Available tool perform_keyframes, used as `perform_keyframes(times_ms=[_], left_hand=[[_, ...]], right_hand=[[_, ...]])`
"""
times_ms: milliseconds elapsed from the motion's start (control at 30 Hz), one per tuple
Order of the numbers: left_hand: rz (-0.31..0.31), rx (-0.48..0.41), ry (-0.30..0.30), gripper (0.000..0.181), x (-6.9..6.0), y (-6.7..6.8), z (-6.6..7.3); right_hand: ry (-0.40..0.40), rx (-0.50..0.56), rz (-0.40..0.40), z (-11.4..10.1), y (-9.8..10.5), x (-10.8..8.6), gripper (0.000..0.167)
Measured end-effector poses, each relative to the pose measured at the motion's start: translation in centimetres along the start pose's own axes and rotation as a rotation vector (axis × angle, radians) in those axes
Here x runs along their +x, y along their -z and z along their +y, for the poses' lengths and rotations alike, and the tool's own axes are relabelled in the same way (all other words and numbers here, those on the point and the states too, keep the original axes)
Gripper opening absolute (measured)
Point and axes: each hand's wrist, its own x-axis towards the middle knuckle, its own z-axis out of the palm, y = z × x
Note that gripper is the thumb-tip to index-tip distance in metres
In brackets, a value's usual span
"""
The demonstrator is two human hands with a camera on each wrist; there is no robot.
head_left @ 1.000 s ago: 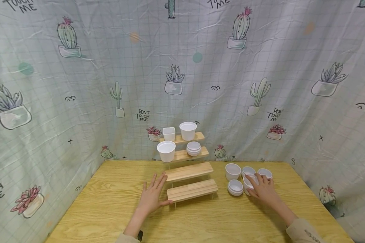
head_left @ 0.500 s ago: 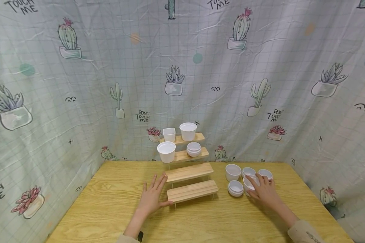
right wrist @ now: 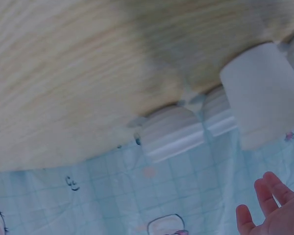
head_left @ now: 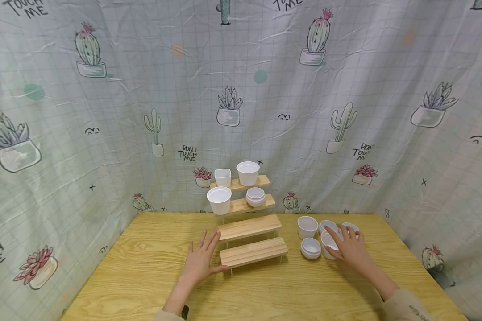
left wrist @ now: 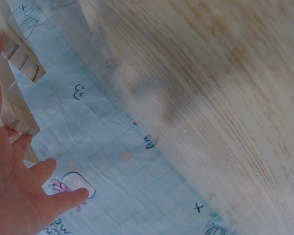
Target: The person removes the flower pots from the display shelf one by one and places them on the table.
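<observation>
My left hand (head_left: 200, 261) is spread beside a four-tier wooden display stand (head_left: 254, 252), its thumb at the lowest shelf's left end and a fingertip at the shelf above. In the left wrist view, fingers of the left hand (left wrist: 19, 191) reach the shelf ends (left wrist: 20, 115). My right hand (head_left: 351, 250) hovers with extended fingers over a white pot (head_left: 328, 246) on the table. In the right wrist view, the visible fingers of the right hand (right wrist: 267, 205) are apart from the tall white pot (right wrist: 264, 98); its thumb is out of that view.
Around the right hand stand a ribbed pot (head_left: 311, 248), a tapered pot (head_left: 307, 227) and two more behind. The stand's upper tiers hold a square pot (head_left: 222, 177), two large round pots and a small ribbed pot (head_left: 255, 196). A cactus-print curtain (head_left: 261, 107) encloses the wood-grain table (head_left: 152, 267).
My right hand has shifted slightly right, its index finger rising a little over the pot. The left hand and the pots on the stand stay in place.
</observation>
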Motion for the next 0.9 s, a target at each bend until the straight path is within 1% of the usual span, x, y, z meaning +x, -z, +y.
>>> perform_keyframes(times_ms=[100,267,400,633,833,900], left_hand=[[0.004,-0.001,-0.003,0.097,0.0,0.0,0.0],[0.021,-0.003,-0.013,0.098,0.0,0.1,0.0],[0.032,-0.009,-0.017,0.098,0.0,0.1,0.0],[0.018,-0.009,-0.019,0.098,0.1,0.1,0.1],[-0.007,-0.016,-0.001,0.098,0.1,0.3,0.2],[-0.013,-0.015,0.003,0.098,0.1,0.3,0.2]], right_hand=[[-0.008,0.004,-0.039,-0.3,0.4,0.7,0.053],[0.006,-0.013,-0.073,-1.0,1.1,2.0,0.060],[0.018,-0.004,-0.069,-1.7,1.5,3.3,0.060],[0.061,0.049,-0.059,-3.2,2.1,5.7,0.054],[0.082,0.027,-0.046,-4.8,2.1,7.6,0.056],[0.093,0.034,-0.035,-5.3,2.1,8.1,0.056]])
